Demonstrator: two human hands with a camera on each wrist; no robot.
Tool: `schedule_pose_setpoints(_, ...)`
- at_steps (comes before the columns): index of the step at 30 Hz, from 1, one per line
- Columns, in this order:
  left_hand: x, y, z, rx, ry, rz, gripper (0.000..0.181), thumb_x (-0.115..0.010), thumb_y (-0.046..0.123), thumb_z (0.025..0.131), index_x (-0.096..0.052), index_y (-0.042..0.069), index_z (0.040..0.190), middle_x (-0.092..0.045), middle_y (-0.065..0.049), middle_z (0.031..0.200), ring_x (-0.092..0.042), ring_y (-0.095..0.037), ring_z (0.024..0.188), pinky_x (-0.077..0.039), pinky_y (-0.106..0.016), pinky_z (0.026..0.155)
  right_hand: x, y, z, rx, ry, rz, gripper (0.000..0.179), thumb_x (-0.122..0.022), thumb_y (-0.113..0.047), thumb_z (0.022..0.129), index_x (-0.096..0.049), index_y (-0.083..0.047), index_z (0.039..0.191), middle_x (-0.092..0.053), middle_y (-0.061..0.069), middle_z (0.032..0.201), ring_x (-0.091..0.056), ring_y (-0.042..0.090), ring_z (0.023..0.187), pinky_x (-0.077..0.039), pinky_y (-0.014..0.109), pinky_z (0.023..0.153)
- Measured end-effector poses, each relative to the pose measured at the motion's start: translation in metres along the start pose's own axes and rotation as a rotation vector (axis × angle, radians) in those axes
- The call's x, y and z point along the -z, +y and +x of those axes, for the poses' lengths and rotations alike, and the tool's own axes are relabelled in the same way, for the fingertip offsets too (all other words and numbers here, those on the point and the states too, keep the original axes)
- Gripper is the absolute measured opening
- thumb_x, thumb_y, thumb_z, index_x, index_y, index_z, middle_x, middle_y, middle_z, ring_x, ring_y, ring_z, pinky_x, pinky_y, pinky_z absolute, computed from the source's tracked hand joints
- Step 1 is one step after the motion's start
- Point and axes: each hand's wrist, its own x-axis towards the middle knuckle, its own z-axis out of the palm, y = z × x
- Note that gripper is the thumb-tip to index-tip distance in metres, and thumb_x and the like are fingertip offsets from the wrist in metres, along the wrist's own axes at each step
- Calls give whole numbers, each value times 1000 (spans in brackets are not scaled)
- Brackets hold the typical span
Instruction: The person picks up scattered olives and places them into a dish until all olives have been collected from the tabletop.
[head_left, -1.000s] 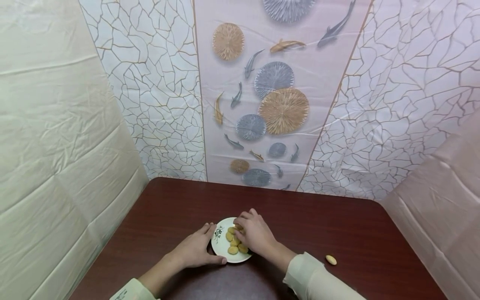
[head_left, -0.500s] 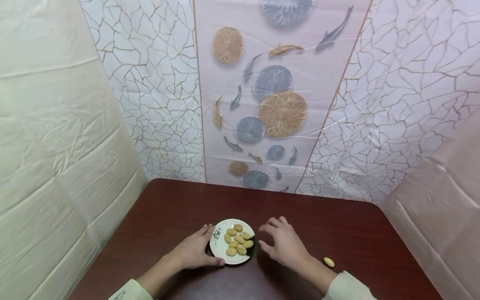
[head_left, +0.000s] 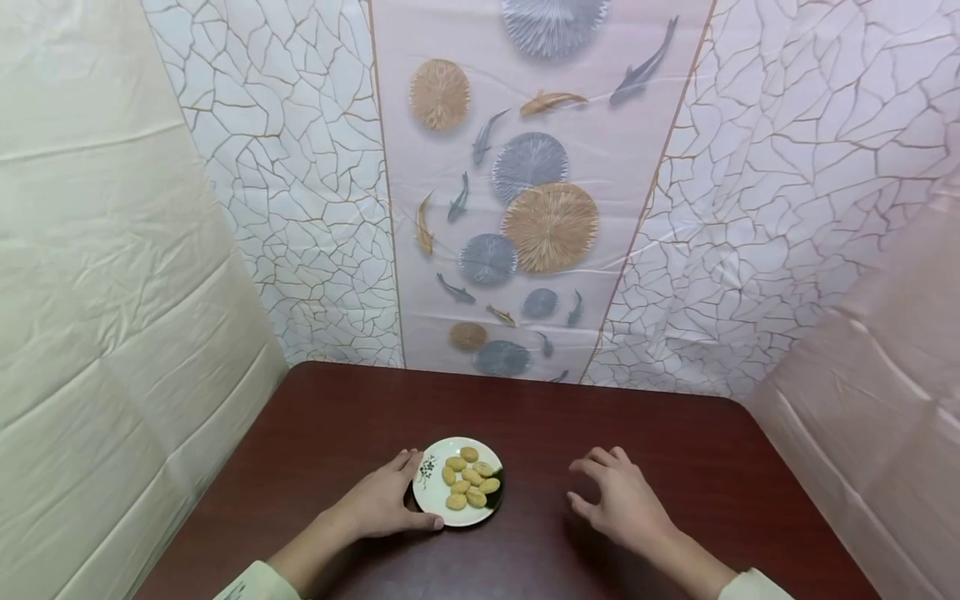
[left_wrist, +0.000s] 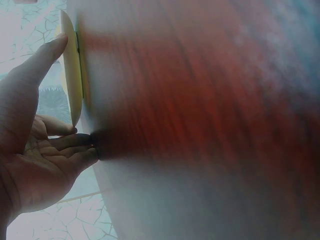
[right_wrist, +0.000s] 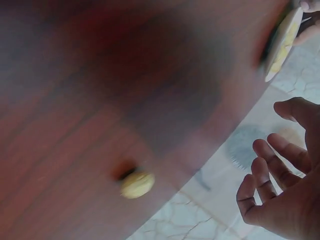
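A small round white plate (head_left: 435,497) with a dark floral print and a dark patch on its right edge carries several yellow oval pieces (head_left: 472,477), their kind unclear. My left hand (head_left: 382,498) rests at the plate's left rim, thumb and fingers spread and nearly straight. In the left wrist view the thumb tip touches the rim and an index finger meets its other end. To the plate's right, my right hand (head_left: 621,504) hovers over the table, fingers loosely bent and holding nothing. One more yellow oval piece (right_wrist: 138,185) lies on the table in the right wrist view; in the head view it is hidden.
The dark red-brown wooden table (head_left: 360,400) reaches back to a patterned cloth wall (head_left: 330,250) with printed fish. Pale padded fabric walls (head_left: 97,317) stand on both sides.
My right hand has lifted off the pieces on the plate and moved right, towards the loose piece's place, which it now covers in the head view. My left hand stays at the rim.
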Motion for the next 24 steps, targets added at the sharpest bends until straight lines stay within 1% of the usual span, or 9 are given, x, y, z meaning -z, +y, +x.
schedule_pose_setpoints(5,-1,-2,0,-6,10,-4,128,-89,72,79,-39,-7,168,-41,-33,172,-46,-49,158,-48,-64,122,3,23,-14,-40,-7,-25,31,-97,-20,82,-83,-15,109,-74,-3,105,-58,17,96,-51,39,74)
schedule_pose_setpoints(10,-3,-4,-1,-3,5,-4,129,-88,73,79,-38,-6,168,-40,-34,171,-49,-51,156,-49,-64,121,4,44,-27,-120,-84,-33,31,-97,-22,83,-82,-16,110,-73,-5,105,-58,17,94,-48,38,68)
schedule_pose_setpoints(14,-2,-2,-1,-7,10,-6,129,-88,73,80,-38,-7,168,-40,-35,171,-49,-51,156,-49,-64,121,4,60,-34,-176,-133,-42,30,-96,-23,84,-82,-15,110,-73,-3,106,-57,18,92,-48,38,66)
schedule_pose_setpoints(20,-1,-1,-1,-12,11,-2,129,-88,73,80,-38,-7,168,-41,-35,171,-49,-51,156,-49,-64,121,3,75,-42,-217,-191,-66,25,-93,-25,86,-81,-17,107,-72,-1,107,-59,22,94,-51,43,66)
schedule_pose_setpoints(24,-2,-2,0,-11,9,-1,129,-88,73,80,-39,-7,168,-40,-36,171,-49,-52,155,-49,-64,121,0,82,-47,-234,-206,-63,18,-90,-22,88,-80,-20,102,-71,-3,103,-58,21,92,-50,43,66)
